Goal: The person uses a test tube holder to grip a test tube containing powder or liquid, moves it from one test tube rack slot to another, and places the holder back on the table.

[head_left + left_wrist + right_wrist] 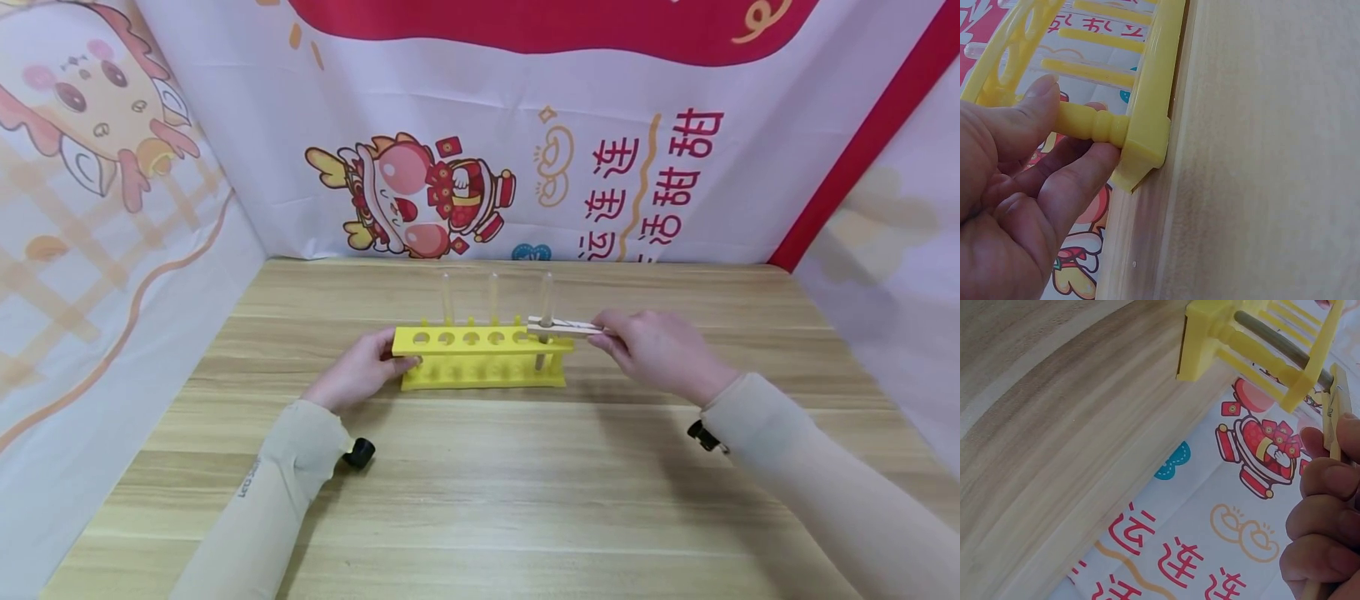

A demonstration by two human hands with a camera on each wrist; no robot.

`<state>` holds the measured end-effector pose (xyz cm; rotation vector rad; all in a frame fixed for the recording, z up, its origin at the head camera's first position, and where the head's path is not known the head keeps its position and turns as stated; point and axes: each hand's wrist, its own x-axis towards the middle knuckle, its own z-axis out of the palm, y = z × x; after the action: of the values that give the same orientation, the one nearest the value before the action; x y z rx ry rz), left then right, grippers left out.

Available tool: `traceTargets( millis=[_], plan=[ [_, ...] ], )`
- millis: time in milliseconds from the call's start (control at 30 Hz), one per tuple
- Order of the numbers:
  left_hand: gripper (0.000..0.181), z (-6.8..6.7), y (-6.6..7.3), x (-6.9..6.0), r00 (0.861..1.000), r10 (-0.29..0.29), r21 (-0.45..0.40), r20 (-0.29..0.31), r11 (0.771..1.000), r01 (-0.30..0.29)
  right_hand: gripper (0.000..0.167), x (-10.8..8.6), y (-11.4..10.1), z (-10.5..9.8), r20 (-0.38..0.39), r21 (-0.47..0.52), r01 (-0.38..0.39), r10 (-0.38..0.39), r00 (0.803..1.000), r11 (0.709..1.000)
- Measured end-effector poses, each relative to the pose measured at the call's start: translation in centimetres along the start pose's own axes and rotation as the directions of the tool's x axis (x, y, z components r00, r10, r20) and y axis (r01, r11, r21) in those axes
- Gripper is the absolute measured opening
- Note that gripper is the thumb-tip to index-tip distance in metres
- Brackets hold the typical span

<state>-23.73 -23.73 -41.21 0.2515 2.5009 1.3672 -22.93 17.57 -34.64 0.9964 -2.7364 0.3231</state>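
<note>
A yellow test tube rack (483,382) stands on the wooden table. At its left end my left hand (358,367) grips the end post (1079,120) between thumb and fingers. My right hand (663,352) holds a wooden test tube clamp (570,328) by its handle, to the right of the rack. The clamp's front end is around a test tube (547,298) with grey-brown contents (1275,339). This tube's lower part is inside the rack's right end; whether its bottom touches the base is unclear.
Two more clear test tubes, one on the left (447,302) and one near the middle (493,298), stand along the rack's back side. Printed cloth (465,92) hangs behind the table (510,492) and at both sides. Black wrist devices sit at both cuffs.
</note>
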Motion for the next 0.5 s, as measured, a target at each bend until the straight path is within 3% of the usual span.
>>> traceTargets(
  millis=[500],
  plan=[
    [0.034, 0.01, -0.11, 0.07, 1.000, 0.012, 0.004, -0.001, 1.000, -0.012, 0.015, -0.39, 0.57, 1.06, -0.065, -0.036, 0.048, -0.050, 0.997, 0.998]
  ],
)
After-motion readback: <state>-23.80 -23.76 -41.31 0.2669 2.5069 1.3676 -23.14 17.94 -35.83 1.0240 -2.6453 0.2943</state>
